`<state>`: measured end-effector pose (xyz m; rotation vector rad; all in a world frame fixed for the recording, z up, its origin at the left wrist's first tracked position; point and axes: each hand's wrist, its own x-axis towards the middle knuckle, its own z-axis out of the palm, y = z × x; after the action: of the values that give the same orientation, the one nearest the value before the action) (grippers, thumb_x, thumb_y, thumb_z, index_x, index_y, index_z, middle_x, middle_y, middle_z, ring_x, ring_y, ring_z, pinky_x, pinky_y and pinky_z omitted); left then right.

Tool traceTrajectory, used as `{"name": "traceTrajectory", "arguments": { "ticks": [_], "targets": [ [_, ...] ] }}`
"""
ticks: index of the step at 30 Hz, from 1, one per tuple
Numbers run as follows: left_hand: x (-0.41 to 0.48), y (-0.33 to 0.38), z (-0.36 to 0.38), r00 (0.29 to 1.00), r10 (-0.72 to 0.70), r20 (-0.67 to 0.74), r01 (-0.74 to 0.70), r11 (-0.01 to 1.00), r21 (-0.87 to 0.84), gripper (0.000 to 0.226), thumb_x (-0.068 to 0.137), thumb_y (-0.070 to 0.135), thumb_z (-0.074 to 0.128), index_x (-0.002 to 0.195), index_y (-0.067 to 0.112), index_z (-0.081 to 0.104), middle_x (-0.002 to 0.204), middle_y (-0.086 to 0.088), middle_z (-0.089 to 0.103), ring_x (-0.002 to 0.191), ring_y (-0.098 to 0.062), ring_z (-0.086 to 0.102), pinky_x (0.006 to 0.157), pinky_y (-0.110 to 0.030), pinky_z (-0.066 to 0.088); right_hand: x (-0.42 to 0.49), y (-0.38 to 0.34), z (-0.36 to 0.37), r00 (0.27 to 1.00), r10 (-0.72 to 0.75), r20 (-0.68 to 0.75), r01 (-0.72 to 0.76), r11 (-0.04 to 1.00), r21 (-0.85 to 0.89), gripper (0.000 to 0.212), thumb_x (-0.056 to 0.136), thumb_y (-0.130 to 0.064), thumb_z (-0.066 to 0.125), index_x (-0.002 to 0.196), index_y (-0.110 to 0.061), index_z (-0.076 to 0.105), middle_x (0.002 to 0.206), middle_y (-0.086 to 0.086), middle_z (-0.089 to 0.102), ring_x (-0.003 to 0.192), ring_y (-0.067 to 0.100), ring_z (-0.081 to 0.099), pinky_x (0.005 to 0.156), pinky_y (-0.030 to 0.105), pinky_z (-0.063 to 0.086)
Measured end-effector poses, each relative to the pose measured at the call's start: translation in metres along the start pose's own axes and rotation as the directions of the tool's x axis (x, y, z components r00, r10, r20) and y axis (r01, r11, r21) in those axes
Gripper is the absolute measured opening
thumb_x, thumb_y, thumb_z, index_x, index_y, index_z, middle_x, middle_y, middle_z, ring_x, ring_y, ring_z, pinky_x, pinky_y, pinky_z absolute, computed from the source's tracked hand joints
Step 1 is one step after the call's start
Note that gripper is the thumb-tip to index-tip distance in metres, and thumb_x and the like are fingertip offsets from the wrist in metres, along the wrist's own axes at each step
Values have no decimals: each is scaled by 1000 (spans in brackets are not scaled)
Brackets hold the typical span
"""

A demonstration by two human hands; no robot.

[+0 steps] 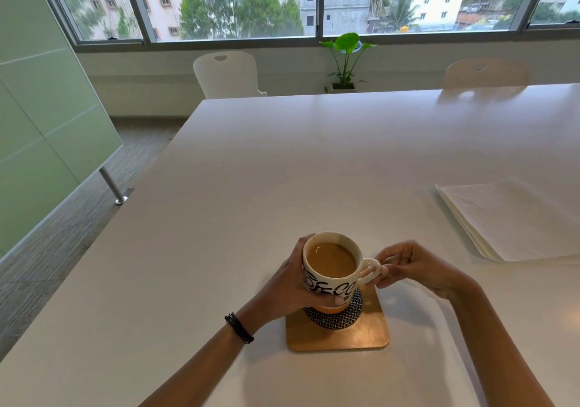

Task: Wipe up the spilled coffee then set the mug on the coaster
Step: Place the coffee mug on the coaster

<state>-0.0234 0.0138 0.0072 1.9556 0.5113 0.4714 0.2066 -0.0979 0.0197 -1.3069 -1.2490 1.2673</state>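
A white mug with black lettering, full of milky coffee, is over a round black-and-white patterned coaster that lies on a square tan board. I cannot tell whether the mug's base touches the coaster. My left hand wraps around the mug's left side. My right hand pinches the mug's white handle on the right. The white table shows no spilled coffee around the mug.
A stack of white paper napkins lies on the table to the right. Two white chairs stand at the far edge, with a potted plant under the window. The table's left edge drops to a carpeted floor.
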Motion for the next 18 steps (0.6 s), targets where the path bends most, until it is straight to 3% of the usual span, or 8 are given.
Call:
{"name": "traceTrajectory", "arguments": {
  "ticks": [8, 11, 15, 18],
  "targets": [
    [-3, -3, 3, 999, 16, -30, -16, 1000, -11, 87, 60, 16, 85, 125, 35, 31, 124, 26, 47, 118, 8, 45, 90, -10, 44, -9, -3, 10, 988, -106, -114, 100, 993, -60, 45, 64, -45, 76, 93, -10, 72, 90, 15, 73, 83, 28, 70, 72, 27, 58],
    [-4, -7, 4, 999, 18, -31, -19, 1000, -11, 87, 61, 20, 85, 127, 37, 30, 122, 38, 45, 120, 7, 44, 91, -10, 43, -13, 0, 16, 976, -157, -154, 147, 986, -74, 36, 67, -44, 71, 92, -17, 73, 88, 7, 75, 80, 23, 72, 70, 26, 58],
    [-4, -9, 4, 999, 18, -34, -18, 1000, 14, 89, 59, 31, 84, 127, 45, 27, 123, 41, 42, 120, 7, 44, 94, -10, 42, -18, 7, 23, 945, -223, -238, 201, 973, -115, 39, 63, -60, 70, 90, -32, 73, 85, -4, 76, 79, 22, 73, 70, 28, 59],
    [-4, -9, 5, 1000, 15, -28, -14, 1000, 24, 90, 60, 32, 84, 127, 45, 26, 124, 40, 41, 120, 6, 43, 95, -11, 42, -20, 11, 27, 913, -307, -269, 244, 939, -244, 39, 70, -60, 66, 92, -28, 71, 85, -4, 76, 78, 20, 73, 72, 31, 59]
  ]
}}
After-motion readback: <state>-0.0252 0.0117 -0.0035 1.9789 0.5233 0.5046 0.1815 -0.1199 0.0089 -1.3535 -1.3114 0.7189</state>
